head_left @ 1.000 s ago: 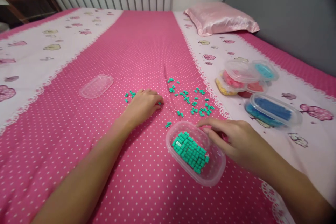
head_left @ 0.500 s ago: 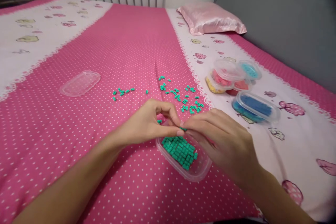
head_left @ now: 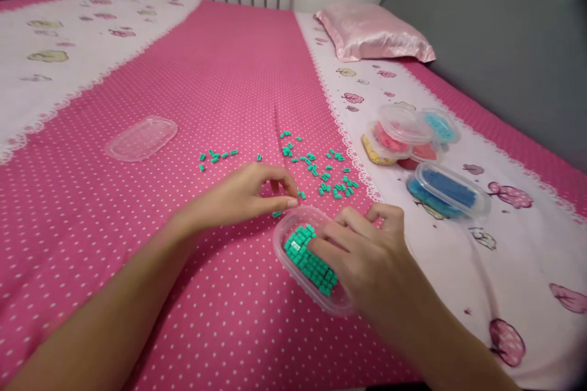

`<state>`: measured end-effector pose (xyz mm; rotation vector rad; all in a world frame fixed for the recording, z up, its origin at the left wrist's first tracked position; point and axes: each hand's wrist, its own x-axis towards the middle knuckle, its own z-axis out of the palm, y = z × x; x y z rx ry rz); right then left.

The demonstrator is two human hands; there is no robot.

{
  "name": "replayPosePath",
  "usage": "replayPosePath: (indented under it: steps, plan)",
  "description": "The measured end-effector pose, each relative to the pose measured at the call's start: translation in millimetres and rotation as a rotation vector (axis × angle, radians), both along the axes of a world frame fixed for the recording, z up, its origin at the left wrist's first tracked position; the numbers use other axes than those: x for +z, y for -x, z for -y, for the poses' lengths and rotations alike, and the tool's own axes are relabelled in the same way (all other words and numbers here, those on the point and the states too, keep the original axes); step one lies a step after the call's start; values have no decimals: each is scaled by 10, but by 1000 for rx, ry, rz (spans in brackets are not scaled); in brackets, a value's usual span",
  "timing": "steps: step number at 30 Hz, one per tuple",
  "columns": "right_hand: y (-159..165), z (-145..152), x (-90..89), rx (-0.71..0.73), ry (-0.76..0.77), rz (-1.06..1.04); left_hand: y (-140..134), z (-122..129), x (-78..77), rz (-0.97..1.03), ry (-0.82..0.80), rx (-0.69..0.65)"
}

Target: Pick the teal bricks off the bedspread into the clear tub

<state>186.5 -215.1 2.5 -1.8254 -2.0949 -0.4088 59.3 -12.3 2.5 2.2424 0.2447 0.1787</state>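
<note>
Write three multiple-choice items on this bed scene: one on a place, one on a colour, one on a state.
1. Where does the loose clear lid lie?
A. on the pink dotted sheet, left of the scattered pieces
B. on the pillow
C. on the open tub

2. What colour are the small pieces scattered on the sheet?
A. yellow
B. green
C. blue

3. How is the tub under the right hand?
A. lidded
B. overturned
C. open, with green pieces inside

Answers: 1 A, the lid lies flat on the sheet, apart from the tub; 2 B, all loose pieces are green; 3 C, its rim is bare and the right hand's fingers reach in.
</note>
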Motion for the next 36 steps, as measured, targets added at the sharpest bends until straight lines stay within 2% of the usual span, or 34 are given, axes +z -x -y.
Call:
replayPosePath:
  steps: [5,10,20,36]
  plan:
    - [53,-9,-72,-52,23,13,-27,60,-34,-78,50,-59]
    - [69,-40,-101,-67,2,44,-26,56,-72,-60,113,-72]
    - [86,-56,-105,-36,86,72,-19,89,-23,-69,128,-74]
    - [33,-60,-121,-71,90,47,-17,96,-30,-57,119,-76]
